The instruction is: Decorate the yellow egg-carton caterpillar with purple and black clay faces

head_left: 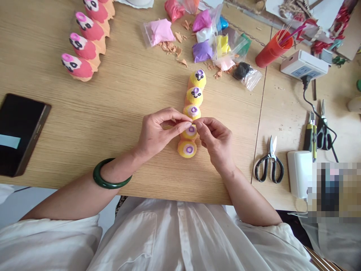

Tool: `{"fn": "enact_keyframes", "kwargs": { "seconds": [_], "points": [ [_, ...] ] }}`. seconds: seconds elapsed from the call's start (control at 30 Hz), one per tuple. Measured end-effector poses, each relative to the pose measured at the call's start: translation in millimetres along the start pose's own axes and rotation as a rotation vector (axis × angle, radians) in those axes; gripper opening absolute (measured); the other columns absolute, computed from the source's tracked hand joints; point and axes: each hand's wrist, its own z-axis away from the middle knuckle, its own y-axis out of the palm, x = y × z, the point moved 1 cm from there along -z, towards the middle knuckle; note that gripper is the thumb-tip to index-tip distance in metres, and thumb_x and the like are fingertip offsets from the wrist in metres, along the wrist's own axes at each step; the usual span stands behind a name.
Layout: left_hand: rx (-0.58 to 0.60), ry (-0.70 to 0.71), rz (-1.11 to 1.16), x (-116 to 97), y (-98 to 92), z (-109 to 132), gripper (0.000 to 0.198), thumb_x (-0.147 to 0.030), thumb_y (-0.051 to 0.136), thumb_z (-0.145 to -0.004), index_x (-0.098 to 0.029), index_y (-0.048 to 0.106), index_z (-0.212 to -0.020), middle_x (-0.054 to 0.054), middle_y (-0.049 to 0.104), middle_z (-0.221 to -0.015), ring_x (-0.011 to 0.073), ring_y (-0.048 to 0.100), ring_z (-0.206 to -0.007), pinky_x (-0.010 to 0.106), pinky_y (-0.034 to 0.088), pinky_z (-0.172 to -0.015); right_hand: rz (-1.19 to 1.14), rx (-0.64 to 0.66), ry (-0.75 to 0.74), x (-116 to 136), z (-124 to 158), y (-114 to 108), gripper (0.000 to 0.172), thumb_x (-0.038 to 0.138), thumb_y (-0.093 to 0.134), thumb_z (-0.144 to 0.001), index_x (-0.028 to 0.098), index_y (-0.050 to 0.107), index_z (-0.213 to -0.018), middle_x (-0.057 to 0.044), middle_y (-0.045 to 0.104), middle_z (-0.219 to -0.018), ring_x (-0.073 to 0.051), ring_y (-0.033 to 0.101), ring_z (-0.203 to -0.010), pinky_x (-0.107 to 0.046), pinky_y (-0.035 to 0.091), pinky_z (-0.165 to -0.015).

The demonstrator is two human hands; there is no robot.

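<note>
A row of yellow clay-covered bumps (187, 149), like a strip of egg carton, lies on the table in front of me. Each bump has a pale patch with a purple ring; the far two also carry black face marks. Over its middle, my left hand (162, 130) is closed in a pinch, thumb and forefinger together. My right hand (216, 139) pinches right beside it, fingertips meeting the left ones. Whatever sits between the fingertips is too small to make out. The hands partly cover the third and fourth bumps.
A similar pink strip (84, 67) lies at the far left, above a phone (19, 135). Bags of coloured clay (202, 51) and orange scraps lie at the back. To the right are a red cup (270, 51), a power strip (303, 66), scissors (270, 163) and a cutter (310, 135).
</note>
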Motion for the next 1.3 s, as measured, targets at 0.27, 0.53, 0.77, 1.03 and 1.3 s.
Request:
{"fn": "enact_keyframes", "kwargs": {
  "seconds": [0.27, 0.53, 0.77, 1.03, 1.3],
  "points": [
    [0.060, 0.057, 0.090, 4.5, 0.4, 0.7, 0.025, -0.036, 0.084, -0.092, -0.029, 0.084, -0.116, 0.003, 0.079, -0.112, 0.0177, 0.075, -0.100, 0.028, 0.066, -0.081, -0.100, 0.055, 0.022, 1.0, 0.9, 0.8, 0.042, 0.056, 0.093, -0.077, 0.020, 0.073, -0.081, 0.005, 0.058, -0.066, -0.008, 0.054, -0.063, -0.022, 0.047, -0.058],
    [-0.004, 0.221, -0.047, 5.6, -0.5, 1.0, 0.011, -0.033, 0.077, -0.099, -0.033, 0.086, -0.105, 0.001, 0.082, -0.110, 0.0189, 0.075, -0.107, 0.038, 0.062, -0.100, -0.099, 0.083, 0.095, -0.3, 1.7, 0.7, 0.046, 0.061, 0.091, -0.077, 0.020, 0.072, -0.083, 0.006, 0.053, -0.064, -0.006, 0.039, -0.055, -0.021, 0.033, -0.049],
    [-0.028, 0.149, -0.047, 2.1, -0.9, 1.7, 0.022, -0.048, 0.084, -0.092, -0.027, 0.080, -0.083, 0.001, 0.079, -0.089, 0.0200, 0.073, -0.091, 0.040, 0.062, -0.090, -0.064, 0.077, 0.080, -1.8, 1.8, -0.8, 0.042, 0.060, 0.085, -0.085, 0.019, 0.074, -0.083, 0.006, 0.049, -0.065, -0.006, 0.034, -0.055, -0.022, 0.031, -0.048],
    [-0.001, 0.265, -0.083, 1.7, -4.9, 1.4, 0.012, -0.037, 0.076, -0.101, -0.041, 0.084, -0.108, -0.001, 0.082, -0.118, 0.0245, 0.071, -0.121, 0.053, 0.056, -0.115, -0.115, 0.168, 0.116, -0.8, 3.1, -1.5, 0.043, 0.061, 0.083, -0.087, 0.020, 0.074, -0.089, 0.008, 0.043, -0.062, -0.005, 0.028, -0.052, -0.022, 0.027, -0.046],
    [0.043, 0.285, 0.017, 3.1, -2.0, 1.7, 0.032, -0.031, 0.082, -0.097, -0.044, 0.080, -0.126, -0.001, 0.080, -0.129, 0.0236, 0.073, -0.122, 0.050, 0.060, -0.110, -0.108, 0.142, 0.079, 1.6, 2.6, 1.5, 0.045, 0.061, 0.088, -0.081, 0.020, 0.071, -0.083, 0.009, 0.041, -0.058, -0.005, 0.031, -0.051, -0.022, 0.028, -0.046]
  ]
}}
